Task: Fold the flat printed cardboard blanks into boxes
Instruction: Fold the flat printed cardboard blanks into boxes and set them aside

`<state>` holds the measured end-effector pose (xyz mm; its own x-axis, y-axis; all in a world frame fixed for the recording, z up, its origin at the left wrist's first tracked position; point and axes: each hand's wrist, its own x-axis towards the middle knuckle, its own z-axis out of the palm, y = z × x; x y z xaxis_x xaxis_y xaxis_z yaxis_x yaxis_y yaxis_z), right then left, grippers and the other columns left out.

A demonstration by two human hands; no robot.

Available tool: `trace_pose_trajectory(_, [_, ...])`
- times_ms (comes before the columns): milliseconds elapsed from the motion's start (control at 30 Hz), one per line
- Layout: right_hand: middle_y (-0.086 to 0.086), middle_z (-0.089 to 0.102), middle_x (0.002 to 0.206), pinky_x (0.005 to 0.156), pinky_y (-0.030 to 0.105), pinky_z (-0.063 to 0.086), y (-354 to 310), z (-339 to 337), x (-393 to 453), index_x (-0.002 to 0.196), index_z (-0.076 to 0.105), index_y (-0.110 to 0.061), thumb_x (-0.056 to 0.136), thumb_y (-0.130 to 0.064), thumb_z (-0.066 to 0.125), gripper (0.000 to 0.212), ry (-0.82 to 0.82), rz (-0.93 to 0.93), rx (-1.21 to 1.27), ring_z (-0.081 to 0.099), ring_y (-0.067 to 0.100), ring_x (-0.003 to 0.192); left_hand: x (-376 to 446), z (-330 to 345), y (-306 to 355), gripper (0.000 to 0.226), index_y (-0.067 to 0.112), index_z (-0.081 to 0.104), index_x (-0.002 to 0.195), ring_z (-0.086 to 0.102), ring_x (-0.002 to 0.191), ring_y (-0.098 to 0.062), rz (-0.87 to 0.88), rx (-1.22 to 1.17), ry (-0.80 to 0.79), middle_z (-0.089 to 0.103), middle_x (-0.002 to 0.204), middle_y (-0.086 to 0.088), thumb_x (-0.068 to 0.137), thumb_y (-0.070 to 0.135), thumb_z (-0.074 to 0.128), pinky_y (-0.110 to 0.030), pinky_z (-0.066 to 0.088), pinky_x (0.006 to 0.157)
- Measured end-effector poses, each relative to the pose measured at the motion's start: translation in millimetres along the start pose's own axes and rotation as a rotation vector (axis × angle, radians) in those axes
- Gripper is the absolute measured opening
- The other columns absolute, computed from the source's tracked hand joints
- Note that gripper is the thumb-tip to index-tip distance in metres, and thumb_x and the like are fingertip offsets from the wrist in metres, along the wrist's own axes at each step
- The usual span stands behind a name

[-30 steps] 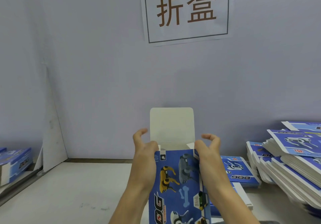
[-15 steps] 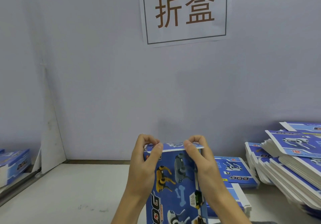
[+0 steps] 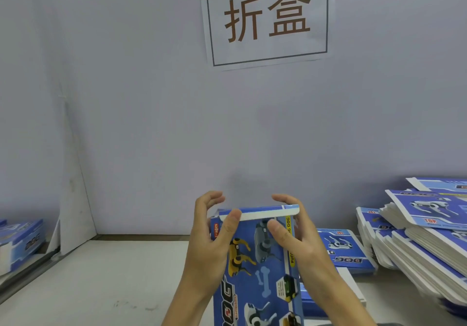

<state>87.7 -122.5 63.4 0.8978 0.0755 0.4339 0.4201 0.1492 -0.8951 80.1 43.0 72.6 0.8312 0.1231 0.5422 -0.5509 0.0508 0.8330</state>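
An upright blue printed box (image 3: 262,270) with robot-dog pictures stands between my hands at centre bottom. Its top flap (image 3: 267,213) is folded forward over the opening, the white tuck edge showing along the front. My left hand (image 3: 209,239) holds the box's left side, thumb pressed on the flap's left end, fingers arched above it. My right hand (image 3: 295,234) grips the right side, thumb on the front face just under the flap, fingers behind the top corner.
Stacks of flat blue blanks (image 3: 424,239) lie at the right, with one flat blank (image 3: 341,250) nearer the box. Folded boxes (image 3: 20,239) sit at the far left. A white tabletop (image 3: 113,275) and a grey wall with a paper sign (image 3: 267,17) lie ahead.
The top flap stood upright and white a second ago. It has since been folded down over the opening, and my thumbs now press its tuck edge at the front.
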Motion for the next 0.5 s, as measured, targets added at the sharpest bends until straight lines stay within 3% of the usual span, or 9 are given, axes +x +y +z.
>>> trace_pose_trajectory(67, [-0.006,0.064,0.126,0.090,0.042,0.057,-1,-6,0,0.118,0.054,-0.055,0.064,-0.060,0.078,0.060,-0.029,0.012,-0.052,0.066,0.019,0.112,1,-1,2,0.067,0.037,0.044,0.130,0.071,0.105,-0.015,-0.060,-0.013,-0.042,0.055,0.130,0.017,0.071,0.060,0.065,-0.035,0.062,0.079])
trace_pose_trajectory(133, [-0.011,0.062,0.123,0.082,0.029,0.057,-5,-10,4,0.112,0.055,-0.062,0.060,-0.055,0.089,0.062,0.091,-0.018,-0.025,0.067,0.014,0.106,2,-4,3,0.090,0.045,0.033,0.138,0.064,0.118,-0.014,-0.128,0.044,-0.106,0.047,0.142,0.016,0.064,0.079,0.071,-0.040,0.056,0.096])
trace_pose_trajectory(200, [-0.001,0.063,0.122,0.079,0.033,0.058,-8,-15,9,0.115,0.053,-0.059,0.060,-0.054,0.083,0.063,0.275,-0.028,0.102,0.069,0.020,0.104,2,-8,3,0.099,0.048,0.026,0.140,0.065,0.118,-0.014,-0.230,0.090,-0.226,0.046,0.144,0.013,0.061,0.063,0.083,-0.039,0.056,0.097])
trace_pose_trajectory(300, [0.008,0.065,0.126,0.079,0.041,0.056,-10,-30,11,0.131,0.053,-0.044,0.074,-0.057,0.071,0.061,0.413,-0.028,0.332,0.071,0.024,0.104,0,-16,1,0.088,0.042,0.033,0.139,0.070,0.110,-0.018,-0.396,0.160,-0.465,0.062,0.133,0.004,0.069,0.037,0.087,-0.042,0.057,0.096])
trace_pose_trajectory(400, [0.013,0.066,0.126,0.083,0.045,0.051,-9,-49,8,0.134,0.060,-0.028,0.096,-0.059,0.046,0.051,0.421,0.021,0.736,0.069,0.031,0.101,-3,-30,4,0.071,0.041,0.046,0.133,0.070,0.112,-0.021,-0.467,0.138,-0.638,0.071,0.124,0.004,0.074,0.036,0.085,-0.036,0.057,0.094])
trace_pose_trajectory(467, [0.013,0.068,0.119,0.080,0.041,0.053,-7,-59,4,0.133,0.061,-0.023,0.100,-0.053,0.039,0.050,0.496,0.065,0.817,0.071,0.031,0.098,-2,-40,9,0.062,0.041,0.060,0.127,0.070,0.112,-0.026,-0.463,0.023,-0.671,0.072,0.124,-0.003,0.072,0.035,0.088,-0.034,0.057,0.089])
trace_pose_trajectory(500, [0.012,0.068,0.118,0.078,0.040,0.053,-5,-63,4,0.132,0.062,-0.023,0.101,-0.049,0.038,0.047,0.537,0.101,0.802,0.070,0.030,0.101,-1,-43,12,0.061,0.037,0.068,0.121,0.071,0.110,-0.029,-0.414,-0.055,-0.613,0.072,0.122,-0.007,0.066,0.035,0.093,-0.034,0.058,0.086])
